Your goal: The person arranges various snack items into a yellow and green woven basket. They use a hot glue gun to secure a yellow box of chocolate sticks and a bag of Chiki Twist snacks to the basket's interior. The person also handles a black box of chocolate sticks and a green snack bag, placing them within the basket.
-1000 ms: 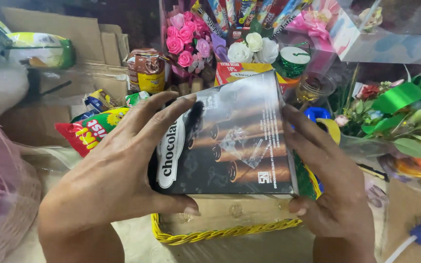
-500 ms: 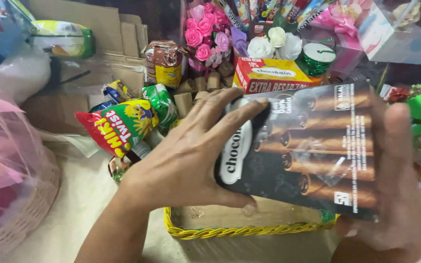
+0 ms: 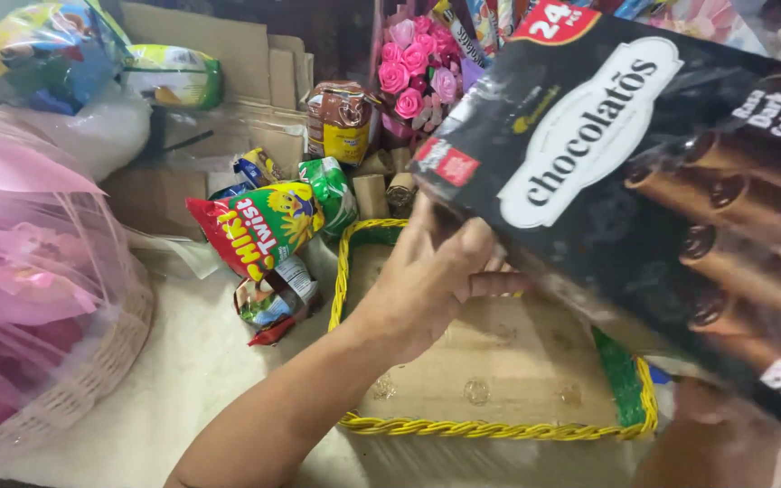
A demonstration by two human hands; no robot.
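Fingers (image 3: pixel 490 285) of the left hand (image 3: pixel 427 280) were curled up against the underside of the big black wafer-roll box (image 3: pixel 644 181), thumb tucked behind its lower-left edge, so that hand was propping and gripping the box from below rather than pinching it. The box itself was held up close to the camera, tilted, its long axis running from upper left down to lower right, and it lay up and to the right of the left hand. It hung in the air right above the yellow-rimmed basket (image 3: pixel 499 427), not touching it as far as I could see.

The right hand (image 3: pixel 716 443) was only a blurry patch at the bottom right, under the low end of the box. Looked like it was supporting that corner, but I couldn't tell whether those fingers were wrapped round it or just flat underneath. So the left hand was the one clearly nearer the basket's open middle.

The basket's floor was bare cardboard with a green lining on the right side. Just left of it lay a red and yellow snack bag (image 3: pixel 259 226) and a couple of small packets, with a brown jar (image 3: pixel 343 122) and pink paper roses (image 3: pixel 416 77) behind. A pink-wrapped wicker basket (image 3: pixel 38 298) sat far left, well apart.

The box's right end was cut off by the frame, and it hid everything behind it.
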